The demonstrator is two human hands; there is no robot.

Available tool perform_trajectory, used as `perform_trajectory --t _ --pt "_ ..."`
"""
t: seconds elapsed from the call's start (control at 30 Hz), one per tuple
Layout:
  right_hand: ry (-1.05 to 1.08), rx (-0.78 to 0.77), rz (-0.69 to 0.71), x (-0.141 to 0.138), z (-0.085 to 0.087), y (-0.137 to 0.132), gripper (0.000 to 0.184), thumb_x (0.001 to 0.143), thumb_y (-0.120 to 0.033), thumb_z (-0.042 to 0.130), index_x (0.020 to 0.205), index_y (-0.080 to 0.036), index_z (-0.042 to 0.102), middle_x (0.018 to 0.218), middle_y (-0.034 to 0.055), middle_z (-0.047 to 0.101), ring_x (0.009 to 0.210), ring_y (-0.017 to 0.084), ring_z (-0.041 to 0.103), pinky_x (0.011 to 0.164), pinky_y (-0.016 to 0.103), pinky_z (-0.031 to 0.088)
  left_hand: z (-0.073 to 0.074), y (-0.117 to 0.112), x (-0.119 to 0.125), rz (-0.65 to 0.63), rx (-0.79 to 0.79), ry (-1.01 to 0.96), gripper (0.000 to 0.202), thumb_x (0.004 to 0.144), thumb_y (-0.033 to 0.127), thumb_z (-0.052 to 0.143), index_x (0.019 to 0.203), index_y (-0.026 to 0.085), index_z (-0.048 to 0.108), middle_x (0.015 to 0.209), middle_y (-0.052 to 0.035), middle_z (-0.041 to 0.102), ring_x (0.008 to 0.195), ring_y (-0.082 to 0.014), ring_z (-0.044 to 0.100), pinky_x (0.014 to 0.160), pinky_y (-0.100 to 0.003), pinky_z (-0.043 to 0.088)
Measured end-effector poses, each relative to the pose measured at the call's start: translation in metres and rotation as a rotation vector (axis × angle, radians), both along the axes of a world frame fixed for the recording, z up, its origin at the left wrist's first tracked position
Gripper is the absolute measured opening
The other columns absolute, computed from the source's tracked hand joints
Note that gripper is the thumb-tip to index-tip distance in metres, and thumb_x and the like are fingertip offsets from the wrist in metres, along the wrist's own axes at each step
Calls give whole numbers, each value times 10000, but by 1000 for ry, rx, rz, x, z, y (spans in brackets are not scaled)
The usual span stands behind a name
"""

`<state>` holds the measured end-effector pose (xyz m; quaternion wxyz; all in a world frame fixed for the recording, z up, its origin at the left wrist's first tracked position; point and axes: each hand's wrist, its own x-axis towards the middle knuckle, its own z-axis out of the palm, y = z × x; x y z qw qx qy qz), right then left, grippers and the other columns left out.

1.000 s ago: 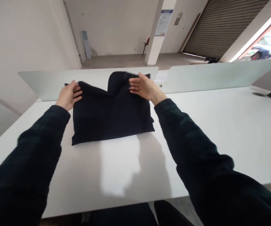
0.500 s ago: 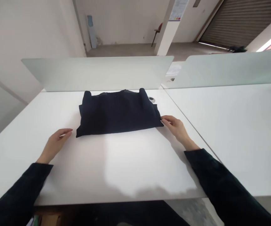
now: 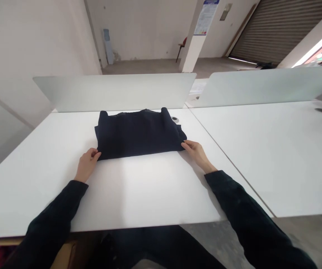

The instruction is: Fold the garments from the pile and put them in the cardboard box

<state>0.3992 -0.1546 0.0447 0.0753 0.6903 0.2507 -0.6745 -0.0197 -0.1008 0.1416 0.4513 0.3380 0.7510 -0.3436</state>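
Left hand (image 3: 87, 164) and right hand (image 3: 196, 154) are touching the near corners of a folded dark navy garment (image 3: 140, 133) lying on the white surface (image 3: 37, 194); fingers (image 3: 187, 145) are curling narrowly, grip unclear. Uneven tugging could be skewing the fold.

This is an open-plan office or shared workroom in a plain, sparsely fitted building. Long white laminate desks meet end to end, forming a white tabletop (image 3: 149, 194) with a round cable grommet (image 3: 174, 118) set into it. Frosted glass privacy panels (image 3: 113, 92) stand along its far edge. Beyond them, a concrete floor (image 3: 146, 67) runs past a white square pillar (image 3: 194, 48) carrying a printed notice (image 3: 206, 18), to a red chair (image 3: 181, 46) and a pale blue water dispenser (image 3: 108, 46). A large grey metal roller shutter (image 3: 281, 30) fills the far right wall.
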Motion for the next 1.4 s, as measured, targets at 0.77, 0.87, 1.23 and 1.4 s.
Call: perform_trajectory --t 0.77,0.87,1.23,1.4 --pt "59 -230 166 28 127 4 550 771 -693 522 552 -207 383 527 -32 298 510 103 251 500 265 204 109 6 15 216 -230 71 647 749 699 505 1217 254 478 714 7 647 505 -170 511 535 -304 430" --pt "80 -251 150 33 131 -6 532 788 -667 511 548 -210 380 509 -38 304 484 99 270 486 263 224 112 -5 11 200 -248 49 603 773 700 468 1177 252 458 592 57 543 421 -136 387 474 -281 371" --pt "-109 -368 -135 53 91 15 737 796 -680 573 1338 -185 509 1228 137 615 1013 253 629 779 313 533 54 21 24 -467 139 -313 584 969 498 242 1325 147 543 1495 -150 406 1455 -334 240 1135 -514 315" --pt "-25 -487 -315 42 81 15 863 787 -629 650 1500 -325 269 1362 98 525 1012 200 633 670 225 541 28 -1 37 -687 -44 -209 687 964 531 233 1432 71 438 1530 -226 349 1456 -395 217 1119 -652 227"
